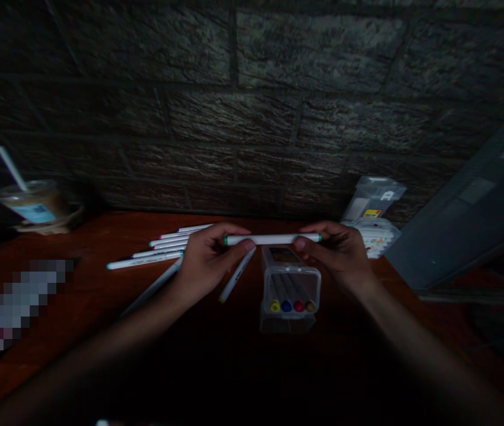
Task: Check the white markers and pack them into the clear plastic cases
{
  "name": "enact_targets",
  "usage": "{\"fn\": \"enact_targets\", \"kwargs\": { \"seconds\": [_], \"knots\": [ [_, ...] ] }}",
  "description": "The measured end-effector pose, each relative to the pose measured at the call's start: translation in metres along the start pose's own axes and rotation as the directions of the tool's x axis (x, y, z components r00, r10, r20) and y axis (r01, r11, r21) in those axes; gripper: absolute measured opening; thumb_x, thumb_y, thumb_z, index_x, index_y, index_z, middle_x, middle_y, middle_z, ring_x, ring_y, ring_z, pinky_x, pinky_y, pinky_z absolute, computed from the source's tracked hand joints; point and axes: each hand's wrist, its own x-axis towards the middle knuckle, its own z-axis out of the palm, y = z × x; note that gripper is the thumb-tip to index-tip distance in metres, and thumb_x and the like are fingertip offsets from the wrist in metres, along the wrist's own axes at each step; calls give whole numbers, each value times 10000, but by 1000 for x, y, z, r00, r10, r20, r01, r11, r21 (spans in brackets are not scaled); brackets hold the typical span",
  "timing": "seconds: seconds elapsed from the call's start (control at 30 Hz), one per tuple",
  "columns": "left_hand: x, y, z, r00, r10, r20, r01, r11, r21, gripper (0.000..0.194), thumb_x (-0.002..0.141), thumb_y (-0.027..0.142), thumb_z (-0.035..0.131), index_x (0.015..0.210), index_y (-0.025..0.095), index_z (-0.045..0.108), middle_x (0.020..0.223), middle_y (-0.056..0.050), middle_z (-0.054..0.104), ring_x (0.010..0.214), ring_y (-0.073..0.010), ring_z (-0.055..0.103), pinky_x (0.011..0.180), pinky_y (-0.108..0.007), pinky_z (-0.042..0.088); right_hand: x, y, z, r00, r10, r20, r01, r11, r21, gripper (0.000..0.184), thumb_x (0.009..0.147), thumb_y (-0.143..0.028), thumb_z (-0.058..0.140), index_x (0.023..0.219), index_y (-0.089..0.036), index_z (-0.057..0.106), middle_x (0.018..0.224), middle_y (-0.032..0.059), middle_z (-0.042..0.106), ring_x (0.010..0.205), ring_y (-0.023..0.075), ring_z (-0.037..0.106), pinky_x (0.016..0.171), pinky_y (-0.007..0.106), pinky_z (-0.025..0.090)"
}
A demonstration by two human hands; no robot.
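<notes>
A white marker with green ends is held level between both hands, above the table. My left hand pinches it near its left end, and my right hand grips it near the right end. Just below the marker lies a clear plastic case, its lid open toward me, with yellow, blue, red and brown marker ends showing inside. One loose marker with a yellowish tip lies between my left hand and the case. Several white markers lie side by side, partly hidden behind my left hand.
An iced drink cup with a straw stands at the far left in a carrier. Another clear case and a pack of markers stand back right. A dark block wall rises behind the wooden table. A pixelated item lies left.
</notes>
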Motion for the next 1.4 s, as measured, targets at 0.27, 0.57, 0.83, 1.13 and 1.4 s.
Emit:
{"fn": "enact_targets", "kwargs": {
  "seconds": [0.27,0.57,0.83,1.13,1.4],
  "knots": [
    [0,4,2,999,-39,7,39,998,-45,171,870,300,773,969,160,761,521,34,622,394,-85,517,380,-186,370,2,2,-2,1000,-7,-2,7,1000,-13,121,764,-311,902,831,-255,820,663,-15,744,539,102,603,500,224,467],
    [5,4,0,995,-99,13,99,955,-280,214,954,342,671,1053,157,715,736,-36,746,461,-100,584,401,-207,464,3,-1,-4,991,135,-10,-131,974,184,189,835,-348,818,978,-225,834,790,42,814,540,111,626,469,219,474],
    [5,3,0,996,-87,24,90,969,-229,249,972,406,669,1006,172,748,601,17,654,394,-70,516,376,-188,390,4,0,-5,990,137,25,-139,974,180,187,819,-349,838,967,-235,829,738,27,804,500,107,622,455,220,485],
    [2,-5,0,999,-51,12,52,998,-36,169,830,293,820,936,172,771,584,25,653,404,-71,471,371,-186,336,3,9,-2,998,69,13,-69,998,2,209,725,-344,932,843,-228,805,649,-7,752,496,98,602,461,215,477],
    [4,-1,2,998,-59,20,61,991,-121,156,911,330,737,964,184,756,539,28,640,417,-94,546,391,-194,404,2,3,-3,992,128,2,-128,989,77,208,834,-417,835,883,-217,806,704,23,777,495,109,594,447,231,454]
  ]
}}
